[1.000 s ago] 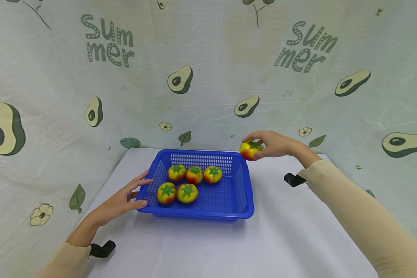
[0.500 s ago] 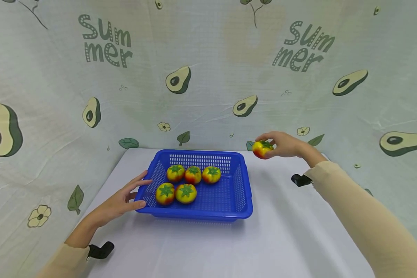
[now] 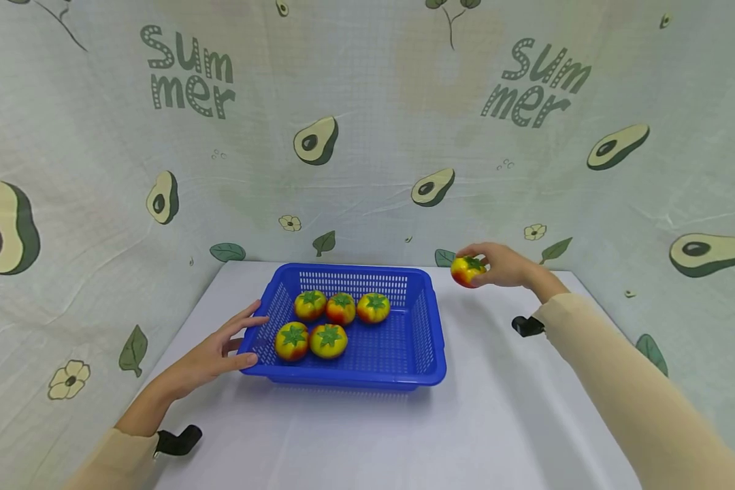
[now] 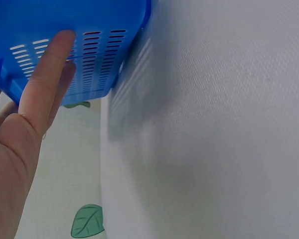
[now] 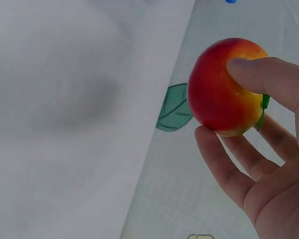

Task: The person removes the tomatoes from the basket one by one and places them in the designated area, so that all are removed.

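Right hand [image 3: 505, 265]: thumb and fingers were curled round one yellow-red fruit [image 3: 464, 272], parted only to its width.
Held fruit: was suspended above the table [image 3: 367, 435] near the far edge, right of the blue basket [image 3: 367, 378] and apart from it.
Left hand [image 3: 205, 359]: fingers were spread, nearly straight, and touched the basket at its left side.
Basket position: stood left of centre, toward the table's far edge.
Basket contents: five similar fruits [image 3: 328, 341] lay leftward, three far, two near.
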`<state>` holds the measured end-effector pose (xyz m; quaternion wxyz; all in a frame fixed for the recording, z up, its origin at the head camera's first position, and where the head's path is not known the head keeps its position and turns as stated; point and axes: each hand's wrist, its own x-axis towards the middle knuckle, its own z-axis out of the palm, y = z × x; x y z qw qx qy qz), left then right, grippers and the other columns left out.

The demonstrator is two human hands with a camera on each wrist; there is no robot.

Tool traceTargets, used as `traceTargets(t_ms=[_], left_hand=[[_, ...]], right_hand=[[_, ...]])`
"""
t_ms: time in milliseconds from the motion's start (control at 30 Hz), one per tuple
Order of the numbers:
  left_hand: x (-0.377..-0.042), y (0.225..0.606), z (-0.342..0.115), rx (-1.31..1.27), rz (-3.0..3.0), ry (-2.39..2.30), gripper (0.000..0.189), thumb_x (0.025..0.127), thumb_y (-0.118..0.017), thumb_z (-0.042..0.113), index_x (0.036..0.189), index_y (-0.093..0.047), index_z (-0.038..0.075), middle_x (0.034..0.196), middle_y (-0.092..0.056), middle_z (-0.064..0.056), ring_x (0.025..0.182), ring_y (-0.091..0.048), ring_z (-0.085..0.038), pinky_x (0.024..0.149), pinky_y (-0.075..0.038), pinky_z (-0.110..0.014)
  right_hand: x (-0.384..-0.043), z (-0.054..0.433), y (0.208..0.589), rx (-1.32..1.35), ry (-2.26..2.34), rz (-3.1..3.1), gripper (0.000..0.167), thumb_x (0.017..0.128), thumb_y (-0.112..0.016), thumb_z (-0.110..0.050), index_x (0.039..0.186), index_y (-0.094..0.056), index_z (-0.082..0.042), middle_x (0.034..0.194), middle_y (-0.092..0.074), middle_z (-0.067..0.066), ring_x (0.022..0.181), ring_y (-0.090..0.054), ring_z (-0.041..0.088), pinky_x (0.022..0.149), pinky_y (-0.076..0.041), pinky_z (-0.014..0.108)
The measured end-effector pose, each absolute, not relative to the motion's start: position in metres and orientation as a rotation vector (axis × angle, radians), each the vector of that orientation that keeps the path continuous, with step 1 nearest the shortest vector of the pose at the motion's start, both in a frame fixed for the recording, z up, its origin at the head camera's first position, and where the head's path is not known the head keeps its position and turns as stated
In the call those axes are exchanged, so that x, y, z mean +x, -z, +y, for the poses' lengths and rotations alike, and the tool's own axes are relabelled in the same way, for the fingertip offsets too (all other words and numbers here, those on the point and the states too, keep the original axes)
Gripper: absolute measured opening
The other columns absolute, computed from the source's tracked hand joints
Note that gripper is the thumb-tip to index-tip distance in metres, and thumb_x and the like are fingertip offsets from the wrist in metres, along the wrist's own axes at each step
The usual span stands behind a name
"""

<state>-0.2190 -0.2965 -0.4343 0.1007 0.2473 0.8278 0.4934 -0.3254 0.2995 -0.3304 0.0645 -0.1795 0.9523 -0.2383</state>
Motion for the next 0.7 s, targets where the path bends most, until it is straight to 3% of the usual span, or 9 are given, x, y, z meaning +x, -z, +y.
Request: traceTargets(t_ms=[167,333,467,633,700], left_hand=[[-0.219,0.434,-0.297,0.727,2.439,-1.469,0.063,0.104,-0.067,0.017,0.162,-0.042,0.014,0.18,0.0,-0.009,0.145,-0.037,-0.064,0.107,-0.052,-0.064],[-0.221,0.434,-0.296,0.727,2.432,-1.468,0.063,0.105,-0.066,0.016,0.162,-0.042,0.014,0.18,0.0,-0.008,0.144,-0.04,-0.062,0.106,-0.053,-0.061],[-0.221,0.435,-0.297,0.727,2.435,-1.467,0.063,0.105,-0.066,0.016,0.162,-0.042,0.014,0.18,0.0,-0.008,0.144,-0.042,-0.061,0.105,-0.057,-0.051],[-0.221,0.435,-0.298,0.736,2.431,-1.47,0.063,0.105,-0.066,0.016,0.162,-0.042,0.015,0.18,0.0,-0.008,0.144,-0.042,-0.061,0.103,-0.056,-0.029],[-0.221,0.435,-0.298,0.735,2.429,-1.472,0.063,0.105,-0.066,0.016,0.162,-0.042,0.015,0.18,0.0,-0.008,0.144,-0.041,-0.061,0.102,-0.055,-0.027]], right_hand=[[-0.329,0.298,0.344,-0.543,0.713,2.865,0.057,0.093,-0.079,-0.007,0.147,-0.061,-0.011,0.151,-0.057,0.022,0.132,-0.055,0.052,0.106,-0.052,0.064],[-0.33,0.298,0.356,-0.531,0.706,2.857,0.057,0.092,-0.079,-0.006,0.146,-0.062,-0.008,0.15,-0.057,0.025,0.131,-0.054,0.055,0.106,-0.052,0.065],[-0.33,0.298,0.364,-0.517,0.704,2.859,0.057,0.092,-0.079,-0.005,0.146,-0.062,-0.007,0.15,-0.056,0.027,0.132,-0.053,0.056,0.107,-0.051,0.066],[-0.33,0.299,0.376,-0.512,0.709,2.857,0.055,0.093,-0.078,-0.003,0.145,-0.062,-0.006,0.15,-0.055,0.028,0.133,-0.053,0.056,0.108,-0.049,0.067],[-0.331,0.299,0.38,-0.523,0.714,2.853,0.055,0.092,-0.078,-0.003,0.145,-0.063,-0.006,0.15,-0.056,0.028,0.133,-0.053,0.055,0.109,-0.048,0.067]])
